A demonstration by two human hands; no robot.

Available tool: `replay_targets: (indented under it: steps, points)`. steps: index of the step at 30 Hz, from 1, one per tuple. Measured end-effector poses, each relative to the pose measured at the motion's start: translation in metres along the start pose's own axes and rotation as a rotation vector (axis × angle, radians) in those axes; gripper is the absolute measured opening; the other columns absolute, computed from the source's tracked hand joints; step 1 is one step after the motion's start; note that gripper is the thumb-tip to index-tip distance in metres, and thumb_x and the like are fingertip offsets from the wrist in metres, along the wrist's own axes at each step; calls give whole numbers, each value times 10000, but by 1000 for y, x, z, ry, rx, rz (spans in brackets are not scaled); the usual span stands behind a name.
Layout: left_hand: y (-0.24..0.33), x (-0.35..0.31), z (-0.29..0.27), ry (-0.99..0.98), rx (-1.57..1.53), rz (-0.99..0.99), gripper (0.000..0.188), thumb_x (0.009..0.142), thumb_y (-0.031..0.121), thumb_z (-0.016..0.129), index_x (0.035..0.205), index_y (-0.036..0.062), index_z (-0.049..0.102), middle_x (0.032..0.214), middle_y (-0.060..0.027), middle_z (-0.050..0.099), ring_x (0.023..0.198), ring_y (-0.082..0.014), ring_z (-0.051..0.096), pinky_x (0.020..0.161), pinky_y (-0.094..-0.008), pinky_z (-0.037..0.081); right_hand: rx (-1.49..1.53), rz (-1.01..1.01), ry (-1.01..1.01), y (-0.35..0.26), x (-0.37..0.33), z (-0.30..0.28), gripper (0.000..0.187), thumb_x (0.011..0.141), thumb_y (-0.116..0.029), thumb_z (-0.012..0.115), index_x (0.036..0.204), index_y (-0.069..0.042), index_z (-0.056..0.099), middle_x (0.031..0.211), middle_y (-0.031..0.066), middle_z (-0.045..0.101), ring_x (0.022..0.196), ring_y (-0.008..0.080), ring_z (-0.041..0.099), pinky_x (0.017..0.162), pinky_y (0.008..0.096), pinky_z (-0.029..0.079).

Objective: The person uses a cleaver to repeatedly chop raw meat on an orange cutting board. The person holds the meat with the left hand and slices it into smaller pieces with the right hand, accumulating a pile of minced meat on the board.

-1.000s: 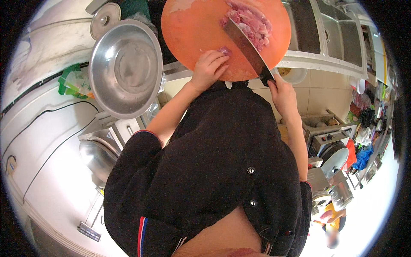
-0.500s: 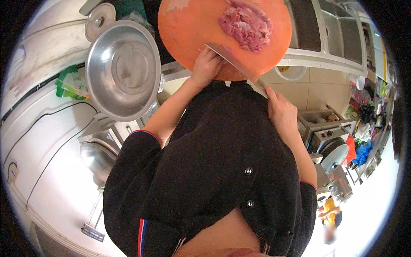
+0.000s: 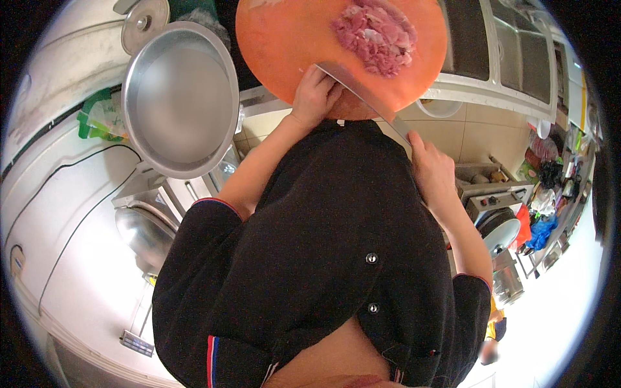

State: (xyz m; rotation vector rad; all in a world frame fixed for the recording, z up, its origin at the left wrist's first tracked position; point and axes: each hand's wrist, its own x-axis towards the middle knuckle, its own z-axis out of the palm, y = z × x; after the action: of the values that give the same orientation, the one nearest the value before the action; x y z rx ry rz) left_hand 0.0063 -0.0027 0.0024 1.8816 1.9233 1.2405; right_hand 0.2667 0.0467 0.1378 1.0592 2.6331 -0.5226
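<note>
A round orange cutting board (image 3: 278, 55) lies in front of me, with a heap of sliced raw meat (image 3: 375, 40) on its far right part. My right hand (image 3: 433, 167) grips the handle of a kitchen knife (image 3: 356, 86), just off the board's near right edge. Its blade slants over the near part of the board, tip toward the far left. Beside the tip, my left hand (image 3: 313, 97) is closed, its fingers bent against the near side of the blade. Whatever lies under those fingers is hidden.
To the left stands a large metal basin (image 3: 132, 110), with a round metal lid (image 3: 143, 26) beyond it. A metal sink (image 3: 517, 52) lies at the far right. Below the board's right edge sits a white bowl (image 3: 440, 110). Another person (image 3: 495, 330) is partly visible at the lower right.
The whole view has shifted slightly. My right hand and the knife handle have moved a little to the right. The left hand stays beside the blade's tip, and the meat heap looks unchanged.
</note>
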Motion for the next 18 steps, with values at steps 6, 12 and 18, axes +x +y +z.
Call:
replay_targets:
  steps: [6,12,18]
  points:
    - [-5,-2,0,2,29,36,247,730,87,700,951,-13,650,1018,-156,605,989,-363,567,851,-424,482,29,10,-31,-3,21,10,287,835,-44,503,1110,-118,468,767,140,597,680,360,633,541,459,502]
    - [-5,-4,4,-27,-35,-74,225,727,89,697,922,-16,657,1041,-161,601,994,-366,564,858,-434,475,26,12,-77,11,4,10,290,838,-50,486,1117,-121,450,774,147,607,674,368,639,532,466,504]
    - [-1,0,1,16,27,-19,232,734,94,698,935,-15,652,1030,-158,601,985,-358,563,857,-432,467,50,3,-62,4,28,24,271,847,-56,475,1110,-113,445,796,164,618,675,374,642,537,474,501]
